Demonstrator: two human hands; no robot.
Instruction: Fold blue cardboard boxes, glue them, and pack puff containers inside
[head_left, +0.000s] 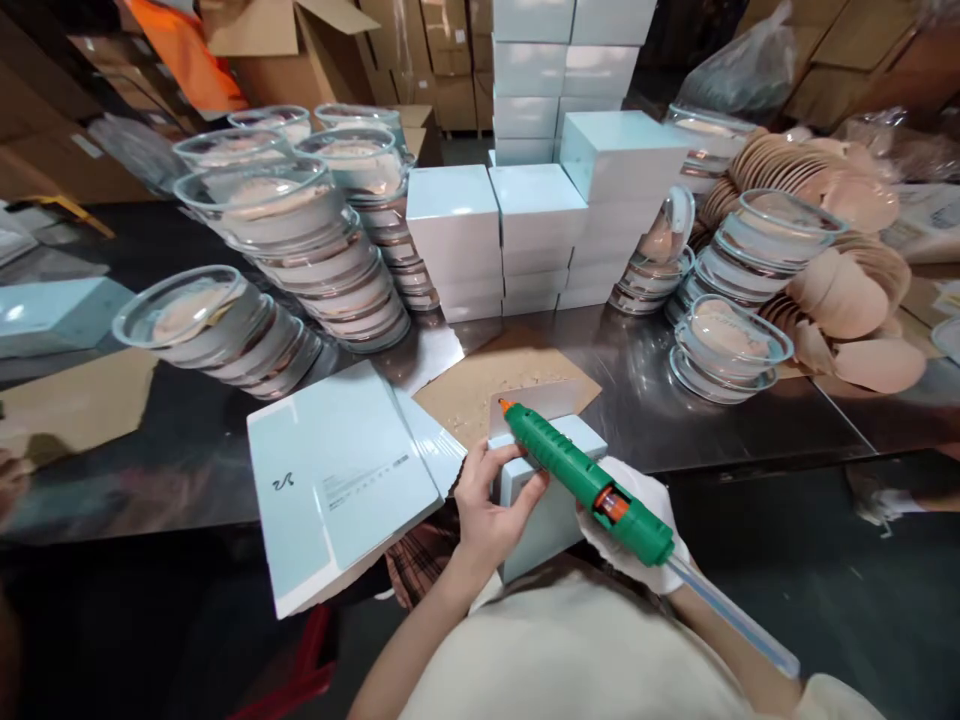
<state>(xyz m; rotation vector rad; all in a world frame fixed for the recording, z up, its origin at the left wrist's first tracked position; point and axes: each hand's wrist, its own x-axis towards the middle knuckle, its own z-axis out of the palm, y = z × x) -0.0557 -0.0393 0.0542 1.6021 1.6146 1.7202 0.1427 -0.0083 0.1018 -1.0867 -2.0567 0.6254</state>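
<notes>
Two hands on one pale box

I see my left hand [491,505] with its fingers closed around the small blue box [551,500]. My gloved right hand [630,525] grips the green glue gun [585,480], its nozzle just beyond my left fingertips, over the box's open flap [536,400].

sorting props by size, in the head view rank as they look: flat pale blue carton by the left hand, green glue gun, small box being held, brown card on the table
1. flat pale blue carton, clearly largest
2. brown card and green glue gun: similar extent, not ranked
3. small box, partly hidden by both hands, so unsure

Everything lies close to the camera, which inflates it.
</notes>
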